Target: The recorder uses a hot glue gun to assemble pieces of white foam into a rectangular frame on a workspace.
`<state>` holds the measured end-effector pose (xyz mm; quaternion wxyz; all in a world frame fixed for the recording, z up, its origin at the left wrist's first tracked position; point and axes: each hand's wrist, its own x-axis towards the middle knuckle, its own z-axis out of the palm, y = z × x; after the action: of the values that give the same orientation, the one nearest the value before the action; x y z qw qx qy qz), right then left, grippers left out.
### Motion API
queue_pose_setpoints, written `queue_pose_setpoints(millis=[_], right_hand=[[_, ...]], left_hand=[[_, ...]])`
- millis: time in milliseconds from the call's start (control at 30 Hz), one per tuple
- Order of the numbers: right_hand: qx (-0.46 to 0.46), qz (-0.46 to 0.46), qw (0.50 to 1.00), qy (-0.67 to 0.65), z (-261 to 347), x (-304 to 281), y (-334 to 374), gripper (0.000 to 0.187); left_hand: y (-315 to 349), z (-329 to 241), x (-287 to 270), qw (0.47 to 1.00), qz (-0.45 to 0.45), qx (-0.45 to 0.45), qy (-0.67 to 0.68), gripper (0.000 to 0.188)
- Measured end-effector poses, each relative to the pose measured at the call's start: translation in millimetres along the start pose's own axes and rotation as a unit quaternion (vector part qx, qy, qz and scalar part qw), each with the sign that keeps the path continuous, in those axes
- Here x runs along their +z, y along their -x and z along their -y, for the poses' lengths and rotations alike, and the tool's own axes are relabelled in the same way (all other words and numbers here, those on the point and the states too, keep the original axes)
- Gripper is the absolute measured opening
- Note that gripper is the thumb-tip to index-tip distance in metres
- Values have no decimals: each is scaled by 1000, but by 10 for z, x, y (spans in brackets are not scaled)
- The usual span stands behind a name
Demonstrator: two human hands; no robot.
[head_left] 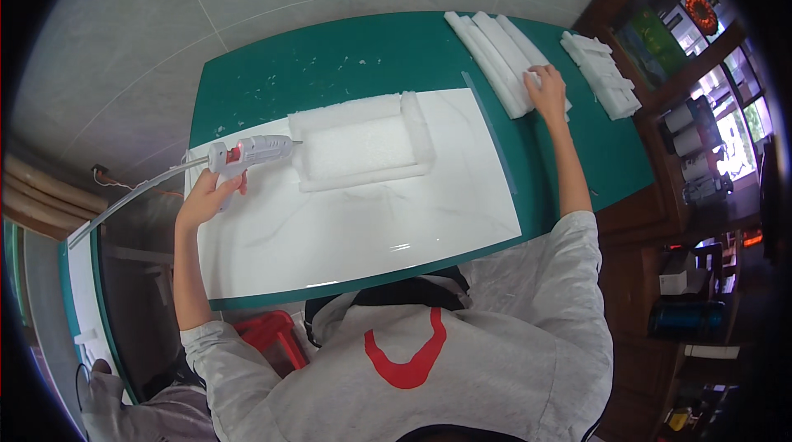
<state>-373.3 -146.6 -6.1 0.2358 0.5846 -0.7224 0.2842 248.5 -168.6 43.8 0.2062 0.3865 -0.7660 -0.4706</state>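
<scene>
Across the grey tiled floor (124, 46) stands a dark green counter (330, 54) with rounded corners, and most of its near half is covered by a glossy white rectangular sheet (346, 236). Dark wooden shelving (701, 153) with jars and small objects lines the room's right side, and a red plastic stool (272, 335) shows below the counter's near edge.

On the sheet lies a white foam assembly (359, 143): a flat slab with foam strips along its far, right and near edges. At the counter's far right sit a stack of long white foam strips (495, 58) and, just beside it, a smaller pile of short white foam pieces (602, 75).

Judging by this, the person is between gluing steps, fetching another strip. The right hand (546, 89) rests on the strip stack, fingers curled over one end, though I cannot tell whether a strip is actually gripped. The left hand (210, 195) is closed around the handle of a white hot-glue gun (252, 152), its nozzle pointing at the assembly's open left side, a cable trailing off to the left. The next move seems to call for lifting one strip clear of the stack and carrying it to that open side.
</scene>
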Motion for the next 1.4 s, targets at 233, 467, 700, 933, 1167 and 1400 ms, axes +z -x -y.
queue_pose_setpoints(millis=[233,467,700,933,1167,1400], right_hand=[[77,103,992,11,-203,274,35,44],[251,123,902,-329,7,-137,-151,44],[295,187,738,-578,-52,-509,-164,40],[204,158,887,-383,498,-654,14,44],[195,168,883,-394,546,-503,68,42],[210,166,874,-406,664,-434,173,42]], left_hand=[[72,15,-1,999,-19,4,26,14],[85,42,-6,1000,-10,-3,18,14],[101,73,-47,1000,-11,-7,18,14],[76,91,-51,1000,-11,3,22,14],[72,49,-30,1000,-9,1,27,14],[54,136,-5,999,-26,-23,11,17]])
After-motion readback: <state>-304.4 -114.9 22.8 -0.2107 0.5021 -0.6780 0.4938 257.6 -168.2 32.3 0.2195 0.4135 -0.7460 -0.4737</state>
